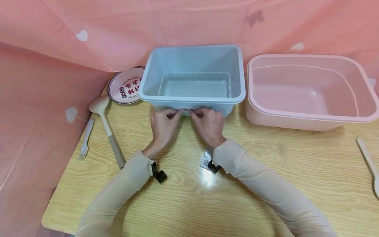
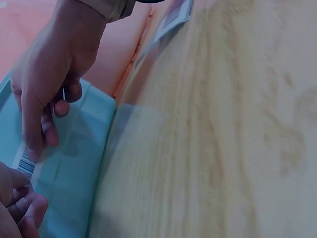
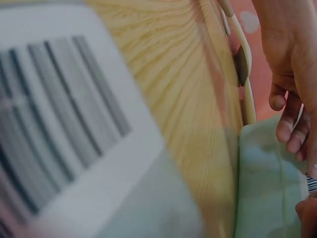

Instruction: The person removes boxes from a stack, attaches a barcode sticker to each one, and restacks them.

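Observation:
A light blue plastic tub (image 1: 193,95) stands at the middle of the wooden table. On its near outer wall is a small barcode sticker (image 1: 187,109). My left hand (image 1: 177,113) pinches the sticker's left end with curled fingers. My right hand (image 1: 194,114) holds its right end, index fingertip on it. In the left wrist view the right hand's index finger (image 2: 30,144) lies on the barcode sticker (image 2: 25,166) against the blue tub wall (image 2: 74,163). The right wrist view shows the left hand's curled fingers (image 3: 290,124) beside the tub (image 3: 262,188).
A pink tub (image 1: 308,115) stands to the right of the blue one. At the left lie a printed plate (image 1: 125,87), a beige ladle (image 1: 107,128) and a fork (image 1: 86,140). A spoon (image 1: 368,163) lies far right. A loose barcode label (image 1: 205,162) lies by my right wrist. Pink sheeting surrounds the table.

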### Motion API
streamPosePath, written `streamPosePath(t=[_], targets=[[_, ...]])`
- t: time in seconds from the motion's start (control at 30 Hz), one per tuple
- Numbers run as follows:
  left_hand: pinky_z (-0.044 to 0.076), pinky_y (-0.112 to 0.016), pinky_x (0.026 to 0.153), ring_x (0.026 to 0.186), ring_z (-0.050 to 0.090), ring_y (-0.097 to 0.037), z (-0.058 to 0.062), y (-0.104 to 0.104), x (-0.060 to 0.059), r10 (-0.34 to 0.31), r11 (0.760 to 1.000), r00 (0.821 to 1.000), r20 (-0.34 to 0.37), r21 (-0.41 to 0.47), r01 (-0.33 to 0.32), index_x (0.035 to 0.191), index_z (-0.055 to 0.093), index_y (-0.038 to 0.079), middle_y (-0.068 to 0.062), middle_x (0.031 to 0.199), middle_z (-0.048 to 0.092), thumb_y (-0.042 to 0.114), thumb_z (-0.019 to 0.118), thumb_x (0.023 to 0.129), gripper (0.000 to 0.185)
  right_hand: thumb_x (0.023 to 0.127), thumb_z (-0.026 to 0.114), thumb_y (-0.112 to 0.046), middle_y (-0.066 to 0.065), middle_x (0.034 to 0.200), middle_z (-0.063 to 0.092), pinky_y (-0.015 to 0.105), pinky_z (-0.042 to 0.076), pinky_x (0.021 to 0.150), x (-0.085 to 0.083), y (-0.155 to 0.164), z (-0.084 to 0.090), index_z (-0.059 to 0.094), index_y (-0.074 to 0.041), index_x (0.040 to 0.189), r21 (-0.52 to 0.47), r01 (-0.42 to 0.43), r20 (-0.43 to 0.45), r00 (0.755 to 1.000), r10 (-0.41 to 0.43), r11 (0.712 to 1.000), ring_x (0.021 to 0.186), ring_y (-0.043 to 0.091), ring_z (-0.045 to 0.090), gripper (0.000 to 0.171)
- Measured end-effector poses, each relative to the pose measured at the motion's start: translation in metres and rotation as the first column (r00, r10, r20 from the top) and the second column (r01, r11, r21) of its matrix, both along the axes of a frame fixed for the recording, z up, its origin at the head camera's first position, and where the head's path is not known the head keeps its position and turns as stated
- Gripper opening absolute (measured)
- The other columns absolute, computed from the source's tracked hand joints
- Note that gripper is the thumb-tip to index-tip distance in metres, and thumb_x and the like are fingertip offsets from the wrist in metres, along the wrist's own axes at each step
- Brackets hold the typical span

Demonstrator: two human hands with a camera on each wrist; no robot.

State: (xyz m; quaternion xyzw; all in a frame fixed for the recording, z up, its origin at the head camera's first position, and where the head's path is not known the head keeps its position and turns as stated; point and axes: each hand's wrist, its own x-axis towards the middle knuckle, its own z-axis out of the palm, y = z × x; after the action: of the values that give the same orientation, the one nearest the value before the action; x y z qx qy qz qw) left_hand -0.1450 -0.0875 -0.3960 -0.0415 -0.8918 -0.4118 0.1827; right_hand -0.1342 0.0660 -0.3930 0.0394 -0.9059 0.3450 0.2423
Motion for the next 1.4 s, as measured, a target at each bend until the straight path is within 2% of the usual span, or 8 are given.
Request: streamPosePath(t=[0.2, 0.37, 0.7, 0.93, 1.17, 1.27, 1.33, 1.4], targets=[[0.051, -0.030, 0.066, 0.060, 0.065, -0.017, 0.005, -0.003, 0.000, 0.015, 1.000, 1.000, -0.017, 0.018, -0.014, 0.077, 0.078, 0.007, -0.007, 0.068, 0.073, 0.026, 0.074, 0.085, 0.021, 0.086, 0.072, -0.029, 0.006, 0.068, 0.074, 0.035, 0.055, 0.055, 0.001, 0.002, 0.005, 0.078, -0.009, 0.076, -0.055, 0.004, 0.022, 1.000, -0.003, 0.998, 0.061, 0.019, 0.070, 0.023], [0.050, -0.029, 0.065, 0.059, 0.064, -0.016, 0.003, -0.005, -0.001, 0.027, 1.000, 1.000, -0.012, 0.014, -0.027, 0.076, 0.078, 0.008, -0.006, 0.067, 0.072, 0.026, 0.075, 0.085, 0.021, 0.084, 0.074, -0.029, 0.006, 0.068, 0.073, 0.035, 0.055, 0.056, 0.000, 0.005, 0.002, 0.078, -0.008, 0.074, -0.041, 0.010, 0.016, 1.000, -0.010, 0.999, 0.061, 0.019, 0.070, 0.023], [0.050, -0.029, 0.067, 0.061, 0.065, -0.016, 0.002, 0.001, -0.001, -0.004, 1.000, 1.000, 0.026, 0.020, 0.003, 0.078, 0.078, 0.008, -0.005, 0.069, 0.073, 0.028, 0.074, 0.085, 0.021, 0.086, 0.072, -0.030, 0.005, 0.069, 0.074, 0.035, 0.055, 0.055, 0.000, 0.000, -0.001, 0.078, -0.009, 0.076, -0.055, 0.004, 0.010, 1.000, -0.004, 0.998, 0.062, 0.019, 0.070, 0.024], [0.051, -0.030, 0.066, 0.060, 0.064, -0.016, 0.003, -0.003, -0.002, 0.012, 1.000, 1.000, 0.018, 0.021, -0.012, 0.078, 0.078, 0.008, -0.006, 0.068, 0.073, 0.028, 0.075, 0.085, 0.022, 0.084, 0.074, -0.030, 0.006, 0.067, 0.073, 0.035, 0.054, 0.059, 0.001, 0.006, 0.001, 0.078, -0.008, 0.074, -0.098, 0.018, 0.032, 0.999, -0.015, 0.995, 0.063, 0.019, 0.070, 0.025], [0.049, -0.028, 0.064, 0.058, 0.064, -0.016, 0.002, -0.006, -0.001, 0.009, 1.000, 1.000, 0.010, 0.013, -0.009, 0.077, 0.078, 0.008, -0.006, 0.067, 0.072, 0.027, 0.074, 0.085, 0.021, 0.084, 0.073, -0.032, 0.006, 0.067, 0.073, 0.037, 0.054, 0.057, -0.001, 0.007, -0.005, 0.078, -0.008, 0.075, -0.075, 0.015, 0.064, 0.998, -0.010, 0.997, 0.062, 0.020, 0.070, 0.026], [0.049, -0.025, 0.057, 0.055, 0.062, -0.015, 0.002, -0.003, 0.003, -0.020, 0.999, 1.000, 0.012, 0.035, 0.019, 0.075, 0.077, 0.007, -0.006, 0.066, 0.072, 0.023, 0.074, 0.085, 0.019, 0.084, 0.073, -0.030, 0.007, 0.068, 0.073, 0.036, 0.054, 0.058, 0.001, 0.014, -0.003, 0.078, -0.007, 0.075, -0.084, -0.005, 0.063, 0.998, 0.011, 0.996, 0.060, 0.020, 0.069, 0.025], [0.049, -0.023, 0.053, 0.053, 0.060, -0.014, 0.003, -0.001, 0.008, -0.069, 0.996, 0.997, 0.027, 0.052, 0.067, 0.076, 0.076, 0.007, -0.006, 0.065, 0.071, 0.020, 0.073, 0.085, 0.017, 0.083, 0.074, -0.030, 0.007, 0.066, 0.072, 0.035, 0.052, 0.058, 0.004, 0.023, 0.000, 0.077, -0.007, 0.073, -0.090, -0.004, 0.073, 0.997, 0.011, 0.996, 0.058, 0.019, 0.067, 0.025], [0.049, -0.022, 0.051, 0.052, 0.060, -0.012, 0.003, 0.002, 0.016, -0.143, 0.989, 0.988, 0.066, 0.051, 0.140, 0.075, 0.076, 0.007, -0.005, 0.065, 0.071, 0.017, 0.073, 0.085, 0.014, 0.083, 0.075, -0.029, 0.007, 0.065, 0.071, 0.033, 0.050, 0.058, 0.008, 0.032, 0.003, 0.075, -0.008, 0.072, -0.094, -0.004, 0.094, 0.995, 0.013, 0.996, 0.056, 0.019, 0.064, 0.024]])
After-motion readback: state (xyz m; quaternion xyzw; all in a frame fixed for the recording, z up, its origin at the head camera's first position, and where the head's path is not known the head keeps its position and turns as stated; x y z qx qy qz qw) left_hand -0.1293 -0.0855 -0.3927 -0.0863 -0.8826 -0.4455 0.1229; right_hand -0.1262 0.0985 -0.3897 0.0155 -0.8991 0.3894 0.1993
